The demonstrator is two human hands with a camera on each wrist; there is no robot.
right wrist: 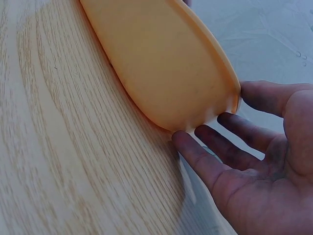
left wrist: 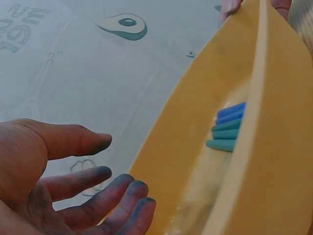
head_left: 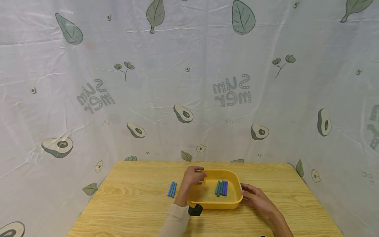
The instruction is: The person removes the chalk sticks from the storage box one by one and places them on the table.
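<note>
A yellow plastic tray (head_left: 213, 205) with rounded corners sits on the table. Several chalk-like sticks (head_left: 221, 188), green, blue and violet, lie side by side in it, right of its middle. Over the tray's left end hovers my left hand (head_left: 193, 176), fingers spread and holding nothing; its fingertips (left wrist: 139, 188) are smudged blue-grey. My right hand (head_left: 257, 199) is at the tray's right end, its fairly straight fingers touching the outer wall (right wrist: 161, 68) and its thumb at the rim. Left of the tray, a few blue sticks (head_left: 171, 190) lie on the table.
The wooden table (head_left: 133, 210) reaches back to a pale curtain (head_left: 165, 82) printed with leaves and avocados, which also runs along both sides. A black strap piece (head_left: 195, 210) is on my left wrist, in front of the tray.
</note>
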